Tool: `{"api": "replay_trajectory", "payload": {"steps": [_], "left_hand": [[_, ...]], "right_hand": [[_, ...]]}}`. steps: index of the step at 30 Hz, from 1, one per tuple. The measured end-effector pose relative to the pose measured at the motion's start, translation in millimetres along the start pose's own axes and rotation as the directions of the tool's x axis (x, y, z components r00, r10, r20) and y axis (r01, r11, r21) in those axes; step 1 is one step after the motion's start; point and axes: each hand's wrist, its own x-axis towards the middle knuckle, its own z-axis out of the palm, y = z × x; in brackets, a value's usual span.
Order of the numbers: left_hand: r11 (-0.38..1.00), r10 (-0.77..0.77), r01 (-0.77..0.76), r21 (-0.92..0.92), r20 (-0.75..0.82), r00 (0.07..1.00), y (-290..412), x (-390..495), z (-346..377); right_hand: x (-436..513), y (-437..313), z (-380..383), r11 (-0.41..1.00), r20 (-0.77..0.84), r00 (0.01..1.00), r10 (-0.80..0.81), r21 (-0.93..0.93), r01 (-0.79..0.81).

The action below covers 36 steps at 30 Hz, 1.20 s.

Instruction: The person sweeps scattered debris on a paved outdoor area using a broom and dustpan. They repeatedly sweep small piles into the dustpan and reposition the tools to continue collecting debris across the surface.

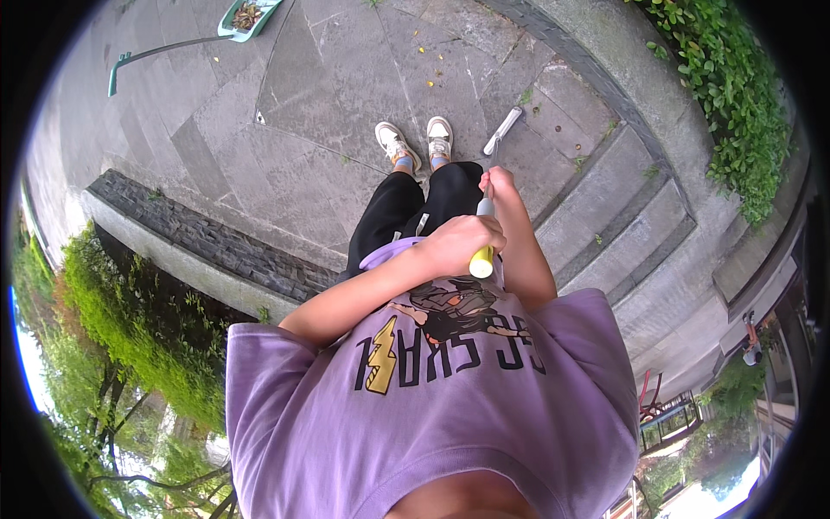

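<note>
Both my hands grip the handle [486, 206] of a long-handled broom or mop, which points down and away from me. My left hand [463, 241] wraps around the upper end, just below the yellow end cap [481, 263]. Lower on the grey shaft, my right hand [498, 183] is closed around it. The narrow, pale head [503, 131] rests on the paving, right of my white sneakers [439, 135]. Its underside is hidden.
A green long-handled dustpan [259, 26] holding dry leaves lies at the upper left. Small yellow leaves [430, 84] dot the stone paving [337, 97]. Stone steps [616, 207] rise at right, beside a hedge [733, 117]. A low wall [194, 250] borders plants at left. A distant person [752, 347] is at far right.
</note>
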Motion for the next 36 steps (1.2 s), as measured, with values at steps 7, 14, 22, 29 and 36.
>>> {"api": "replay_trajectory", "payload": {"steps": [7,14,22,29,36], "left_hand": [[0.987,-0.015,0.013,0.158,0.008,1.000,26,-18,-5],[0.986,0.075,-0.073,0.150,-0.010,0.997,49,-18,12],[1.000,0.027,-0.025,-0.015,0.163,0.986,-4,-15,22],[0.996,0.033,-0.049,0.079,0.192,0.981,-39,-62,-30],[0.978,0.028,-0.058,0.203,0.144,0.989,-32,-101,-142]], "right_hand": [[-25,16,46,0.977,0.240,0.969,0.058,0.184,-0.104],[-65,-4,17,0.997,0.132,0.989,-0.062,-0.041,0.068],[-4,29,-43,0.998,-0.050,0.998,-0.047,0.045,0.050],[17,77,40,0.945,0.100,0.989,0.110,0.297,-0.135],[-36,60,201,0.943,0.188,0.981,0.054,0.315,-0.112]]}}
